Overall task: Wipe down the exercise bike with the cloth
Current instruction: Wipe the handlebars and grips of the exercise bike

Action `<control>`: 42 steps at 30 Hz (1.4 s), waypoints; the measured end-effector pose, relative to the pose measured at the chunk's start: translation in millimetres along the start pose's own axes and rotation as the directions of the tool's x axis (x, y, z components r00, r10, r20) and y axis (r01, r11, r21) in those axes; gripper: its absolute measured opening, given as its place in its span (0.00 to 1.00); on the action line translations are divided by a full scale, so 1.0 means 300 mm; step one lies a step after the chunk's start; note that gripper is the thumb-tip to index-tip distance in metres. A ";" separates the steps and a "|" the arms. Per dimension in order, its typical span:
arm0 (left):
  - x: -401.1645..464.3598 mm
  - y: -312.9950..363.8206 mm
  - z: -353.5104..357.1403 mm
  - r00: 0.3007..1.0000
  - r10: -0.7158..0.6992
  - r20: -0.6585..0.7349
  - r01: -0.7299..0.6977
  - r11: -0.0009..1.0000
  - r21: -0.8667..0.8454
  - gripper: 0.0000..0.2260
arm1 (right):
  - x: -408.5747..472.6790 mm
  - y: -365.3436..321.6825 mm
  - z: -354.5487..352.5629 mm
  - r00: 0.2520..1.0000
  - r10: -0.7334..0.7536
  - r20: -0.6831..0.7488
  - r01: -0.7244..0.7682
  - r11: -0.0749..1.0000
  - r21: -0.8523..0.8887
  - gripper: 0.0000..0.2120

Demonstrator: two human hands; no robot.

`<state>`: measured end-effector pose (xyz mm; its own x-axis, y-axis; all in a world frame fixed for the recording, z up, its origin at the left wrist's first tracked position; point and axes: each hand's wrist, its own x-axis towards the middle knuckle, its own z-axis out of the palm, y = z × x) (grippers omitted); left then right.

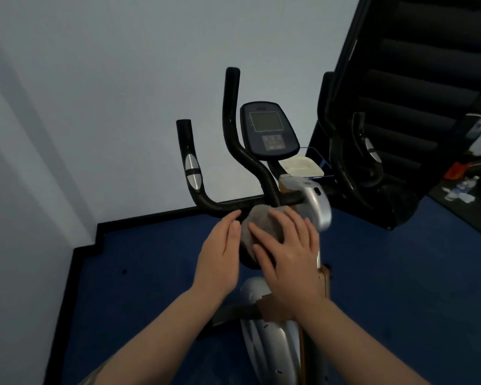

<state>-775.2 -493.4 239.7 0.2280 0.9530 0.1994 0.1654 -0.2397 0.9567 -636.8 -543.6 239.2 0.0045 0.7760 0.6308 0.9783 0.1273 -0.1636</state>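
The exercise bike stands in front of me, with a silver body, black handlebars and a dark console. A grey cloth lies bunched on the bike just below the handlebar crossbar. My right hand lies flat over the cloth with its fingers spread and straight. My left hand is beside the cloth on its left, with straight fingers touching its edge and the crossbar. Most of the cloth is hidden under my right hand.
White walls close the corner at left and behind the bike. Blue carpet with black skirting covers the floor. A dark staircase rises at right. A pale box sits behind the console, and small litter lies at far right.
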 end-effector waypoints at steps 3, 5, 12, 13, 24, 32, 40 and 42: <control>-0.002 -0.020 0.018 1.000 -0.009 0.008 0.009 1.000 -0.029 0.19 | 0.035 0.043 0.027 0.997 -0.067 0.039 0.063 0.994 0.091 0.17; -0.006 -0.031 0.019 1.000 0.006 0.007 -0.006 0.999 -0.038 0.19 | 0.042 0.040 0.037 0.996 -0.088 0.025 0.084 0.989 0.119 0.17; -0.007 -0.040 0.034 0.997 0.053 -0.055 -0.060 0.990 -0.126 0.16 | -0.015 0.091 0.049 0.965 -0.257 -0.041 0.258 0.966 0.019 0.16; -0.009 -0.040 0.042 0.995 0.060 -0.077 -0.070 0.988 -0.136 0.17 | 0.009 0.098 0.043 0.953 -0.302 -0.033 0.302 0.953 -0.020 0.16; -0.012 -0.045 0.068 0.989 0.054 -0.138 -0.079 0.980 -0.181 0.18 | -0.021 0.123 0.019 0.952 -0.304 0.024 0.302 0.952 0.046 0.17; -0.016 -0.045 0.056 0.992 0.072 -0.106 -0.088 0.983 -0.159 0.17 | 0.023 0.086 0.005 0.987 -0.117 0.109 0.090 0.970 0.226 0.19; -0.006 -0.060 0.043 0.994 0.086 -0.065 -0.094 0.988 -0.124 0.17 | 0.079 0.069 0.011 0.988 -0.074 0.139 0.033 0.961 0.276 0.18; -0.004 -0.064 0.040 0.994 0.089 -0.057 -0.094 0.991 -0.097 0.17 | 0.087 0.063 0.004 0.989 -0.052 0.137 0.008 0.953 0.303 0.18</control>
<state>-767.2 -492.2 218.4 0.1870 0.9369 0.2954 0.0490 -0.3092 0.9497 -618.6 -520.2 251.5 -0.0752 0.8457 0.5284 0.8696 0.3149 -0.3802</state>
